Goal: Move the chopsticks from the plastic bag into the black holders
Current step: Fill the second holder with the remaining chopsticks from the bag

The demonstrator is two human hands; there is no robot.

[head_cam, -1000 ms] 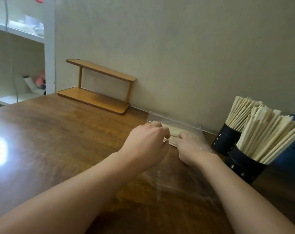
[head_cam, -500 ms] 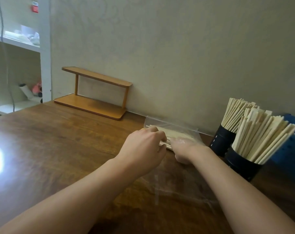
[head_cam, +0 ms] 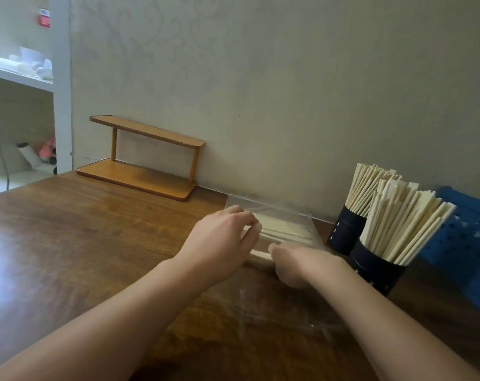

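A clear plastic bag (head_cam: pixel 282 213) lies flat on the brown table against the wall, with pale wooden chopsticks (head_cam: pixel 282 231) inside it. My left hand (head_cam: pixel 219 243) rests on the bag's left end, fingers curled over the chopstick ends. My right hand (head_cam: pixel 296 264) sits inside the bag's near opening, fingers closed around a few chopsticks. Two black holders stand to the right, the far holder (head_cam: pixel 343 232) and the near holder (head_cam: pixel 376 269), both packed with upright chopsticks leaning left and right.
A small two-tier wooden shelf (head_cam: pixel 142 158) stands against the wall at the back left. A blue perforated panel (head_cam: pixel 464 243) lies right of the holders. White shelving (head_cam: pixel 21 105) is beyond the table's left end.
My right hand has drawn back toward me, pulling a few chopsticks out from the bundle. My left hand stays on the bag. The camera has tilted slightly down.
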